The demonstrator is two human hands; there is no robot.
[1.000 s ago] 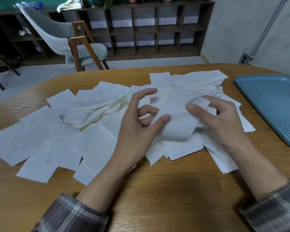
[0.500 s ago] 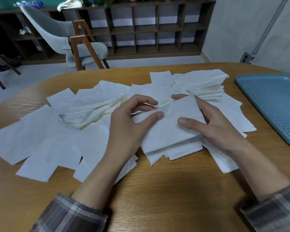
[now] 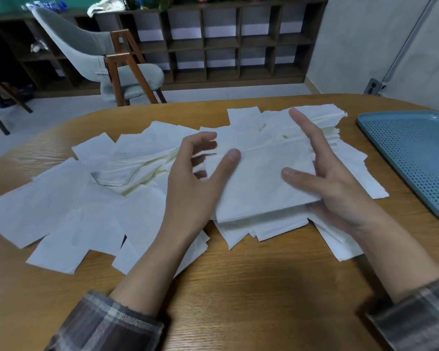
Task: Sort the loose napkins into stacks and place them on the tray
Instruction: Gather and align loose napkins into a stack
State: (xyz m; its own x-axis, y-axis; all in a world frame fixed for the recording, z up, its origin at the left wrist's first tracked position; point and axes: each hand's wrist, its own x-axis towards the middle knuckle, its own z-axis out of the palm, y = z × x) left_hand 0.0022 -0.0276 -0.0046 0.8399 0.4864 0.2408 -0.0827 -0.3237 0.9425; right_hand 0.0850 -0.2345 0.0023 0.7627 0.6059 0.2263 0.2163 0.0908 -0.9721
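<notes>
Head view: you look down on a wooden desk (image 3: 238, 287) strewn with white napkins.
Gathered stack (image 3: 261, 183): small squared bundle held between your hands, over the middle of the heap; whether it is lifted clear cannot be told.
Left hand (image 3: 195, 183): thumb on the bundle's left top, fingers curled behind its edge.
Right hand (image 3: 340, 188): thumb on top, right edge tucked into the palm, forefinger straight.
Loose napkins (image 3: 69, 203): overlapping, spread left of and beneath the bundle.
Tray (image 3: 416, 153): blue, perforated, at the desk's right, just beside the heap.
Beyond: grey chair (image 3: 91, 46), dark shelf unit (image 3: 223, 41).
</notes>
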